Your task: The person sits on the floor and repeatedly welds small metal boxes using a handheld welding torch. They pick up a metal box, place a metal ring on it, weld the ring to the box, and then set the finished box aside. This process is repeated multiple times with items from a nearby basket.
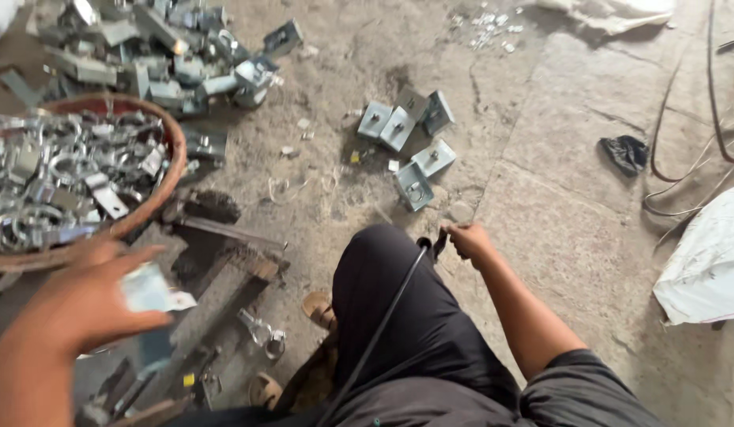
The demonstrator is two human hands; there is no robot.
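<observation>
Left hand (90, 304) pinches metal bracket (149, 290); right hand (467, 239) grips black handle (432, 243).

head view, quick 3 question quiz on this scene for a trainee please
1. True or false: the left hand holds a small metal bracket.
2. What holds the heap of shiny clamps: A) round basket, B) white sack, C) bucket?
3. What does the right hand grip?

Key: 1 true; 2 A; 3 the end of a black lever beside the knee, near five square brackets on the floor.
</observation>
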